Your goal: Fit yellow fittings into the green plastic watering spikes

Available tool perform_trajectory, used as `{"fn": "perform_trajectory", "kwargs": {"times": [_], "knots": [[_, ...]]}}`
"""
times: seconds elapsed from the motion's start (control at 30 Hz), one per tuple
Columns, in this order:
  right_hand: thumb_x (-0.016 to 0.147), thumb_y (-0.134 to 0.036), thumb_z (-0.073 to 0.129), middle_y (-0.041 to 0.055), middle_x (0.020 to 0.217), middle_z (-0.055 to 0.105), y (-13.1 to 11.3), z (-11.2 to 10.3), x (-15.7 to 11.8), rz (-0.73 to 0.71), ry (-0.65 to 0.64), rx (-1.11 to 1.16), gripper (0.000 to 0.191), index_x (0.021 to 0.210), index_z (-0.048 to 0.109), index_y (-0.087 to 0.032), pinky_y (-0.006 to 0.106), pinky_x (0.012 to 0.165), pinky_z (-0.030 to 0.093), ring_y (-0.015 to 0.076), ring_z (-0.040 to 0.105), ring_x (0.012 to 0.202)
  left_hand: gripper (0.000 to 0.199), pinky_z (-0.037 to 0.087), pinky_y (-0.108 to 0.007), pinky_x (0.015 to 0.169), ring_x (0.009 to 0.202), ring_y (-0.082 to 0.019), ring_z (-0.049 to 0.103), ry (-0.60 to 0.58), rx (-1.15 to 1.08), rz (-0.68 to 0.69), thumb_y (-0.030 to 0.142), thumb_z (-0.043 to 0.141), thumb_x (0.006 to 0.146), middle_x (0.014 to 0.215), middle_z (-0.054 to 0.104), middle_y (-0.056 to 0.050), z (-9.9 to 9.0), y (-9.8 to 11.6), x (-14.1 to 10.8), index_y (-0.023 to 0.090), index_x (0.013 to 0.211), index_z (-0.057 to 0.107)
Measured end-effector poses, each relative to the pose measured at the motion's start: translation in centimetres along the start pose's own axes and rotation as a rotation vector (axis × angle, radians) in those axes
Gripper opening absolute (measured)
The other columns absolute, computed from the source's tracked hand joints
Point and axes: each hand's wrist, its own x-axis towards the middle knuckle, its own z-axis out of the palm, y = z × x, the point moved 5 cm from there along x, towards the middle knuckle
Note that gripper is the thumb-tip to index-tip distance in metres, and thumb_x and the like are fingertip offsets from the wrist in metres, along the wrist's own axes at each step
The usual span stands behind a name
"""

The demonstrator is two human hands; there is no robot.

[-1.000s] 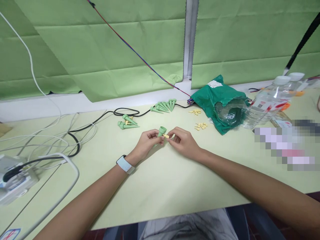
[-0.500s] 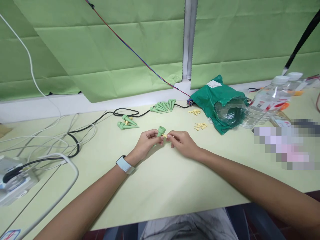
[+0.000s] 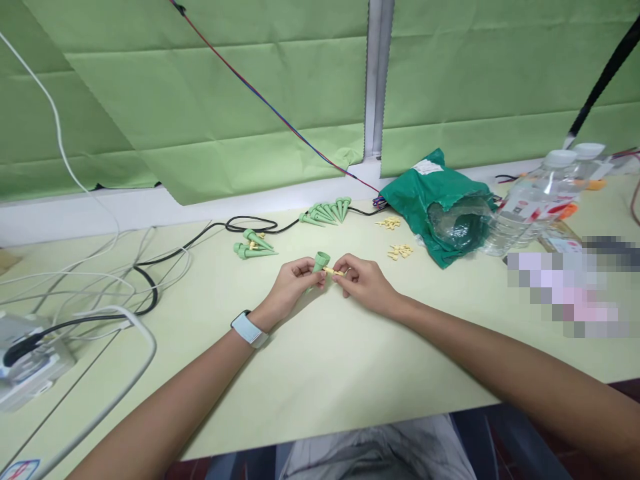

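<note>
Between the fingers of my left hand [image 3: 295, 285] is a green cone-shaped piece [image 3: 321, 261], its wide cup end up. A small yellow piece [image 3: 331, 271] sticks out from its side, pinched by my right hand [image 3: 364, 283]. Fingers hide the cone's lower part. Beyond my left hand lie green spikes [image 3: 256, 252] with a bit of yellow among them. More green spikes [image 3: 327, 212] lie in a row near the wall. Two small piles of yellow pieces [image 3: 389, 223], [image 3: 401, 251] rest beyond my right hand.
A torn green plastic bag [image 3: 417, 193] and clear bottles [image 3: 527, 207] stand at the back right. Black and white cables [image 3: 155, 287] tangle at the left beside a power strip [image 3: 37, 360]. A blurred patch covers things at the right.
My right fingers have shifted slightly right and opened a little around the yellow piece, so more of it shows. My left hand and the green cone have hardly moved.
</note>
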Motion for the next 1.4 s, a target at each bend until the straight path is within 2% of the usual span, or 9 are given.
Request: {"fn": "perform_trajectory", "kwargs": {"times": [0.2,0.37,0.6,0.73,0.93,1.1,1.2,1.27,1.4], "knots": [[0.091,-0.026,0.062,-0.0018,0.079,0.067,-0.1,-0.9,0.2,-0.074,0.051,-0.243,0.004,0.092,0.061,-0.022,0.024,0.064,0.043,0.0129,0.061,0.065,0.015,0.044,-0.028,0.07,0.071,-0.015,0.058,0.031,-0.016,-0.01,0.027,0.073,0.082,0.07,0.064,-0.001,-0.3,-0.3,0.0,0.017,0.075,0.066],[0.091,-0.024,0.061,0.0038,0.095,0.069,0.4,-4.6,1.4,-0.122,0.13,-0.603,0.009,0.09,0.07,-0.022,0.026,0.07,0.041,0.0162,0.063,0.083,0.014,0.044,-0.029,0.07,0.069,-0.015,0.058,0.033,-0.016,-0.013,0.028,0.074,0.081,0.07,0.064,-0.001,-0.5,-0.5,0.1,0.017,0.076,0.068],[0.089,-0.026,0.06,0.0051,0.091,0.07,3.1,-9.7,2.6,0.111,0.078,-0.991,0.013,0.09,0.071,-0.02,0.029,0.064,0.034,0.0205,0.062,0.088,0.012,0.043,-0.028,0.067,0.068,-0.014,0.057,0.031,-0.009,-0.023,0.027,0.074,0.081,0.069,0.064,-0.001,-0.4,-0.2,-0.1,0.017,0.077,0.069],[0.09,-0.027,0.055,0.0074,0.094,0.069,3.4,-9.7,2.4,0.182,0.043,-1.136,0.019,0.085,0.071,-0.019,0.029,0.059,0.029,0.0207,0.062,0.083,0.012,0.043,-0.028,0.067,0.068,-0.015,0.058,0.028,-0.005,-0.031,0.027,0.074,0.081,0.07,0.063,-0.001,-0.4,-0.2,-0.1,0.017,0.077,0.07],[0.091,-0.023,0.049,0.0137,0.109,0.065,3.4,-9.6,2.1,0.307,0.041,-1.216,0.025,0.096,0.073,-0.017,0.03,0.068,0.039,0.0247,0.064,0.091,0.011,0.044,-0.028,0.069,0.069,-0.015,0.057,0.027,-0.007,-0.026,0.028,0.074,0.081,0.07,0.063,-0.002,-0.4,-0.2,0.0,0.017,0.079,0.071],[0.087,-0.024,0.054,0.0153,0.112,0.065,3.1,-9.8,1.9,0.349,0.112,-1.19,0.024,0.099,0.073,-0.016,0.032,0.071,0.043,0.0267,0.065,0.09,0.012,0.044,-0.028,0.068,0.069,-0.015,0.057,0.021,-0.012,-0.033,0.028,0.075,0.081,0.069,0.063,-0.002,-0.4,-0.2,0.0,0.017,0.079,0.072],[0.087,-0.027,0.057,0.0139,0.107,0.067,2.3,-9.1,1.9,0.246,0.209,-1.041,0.021,0.098,0.071,-0.016,0.032,0.071,0.044,0.0263,0.065,0.089,0.013,0.044,-0.028,0.067,0.07,-0.015,0.057,0.026,-0.007,-0.042,0.029,0.076,0.08,0.072,0.065,-0.002,-0.4,-0.3,-0.1,0.017,0.082,0.074],[0.089,-0.028,0.057,0.0102,0.099,0.069,1.6,-7.5,1.9,0.127,0.178,-0.781,0.018,0.093,0.07,-0.018,0.031,0.071,0.045,0.0228,0.064,0.085,0.016,0.045,-0.028,0.067,0.07,-0.015,0.058,0.033,-0.02,-0.047,0.03,0.078,0.078,0.076,0.067,-0.003,-0.3,-0.3,-0.1,0.017,0.088,0.075],[0.093,-0.041,0.058,0.0028,0.09,0.071,-0.3,-2.6,1.3,0.018,-0.039,-0.122,0.024,0.099,0.069,-0.02,0.026,0.063,0.047,0.0142,0.061,0.067,0.022,0.047,-0.029,0.068,0.068,-0.015,0.059,0.033,-0.035,-0.022,0.034,0.08,0.078,0.077,0.07,-0.004,0.1,0.0,-0.1,0.017,0.09,0.075]]}}
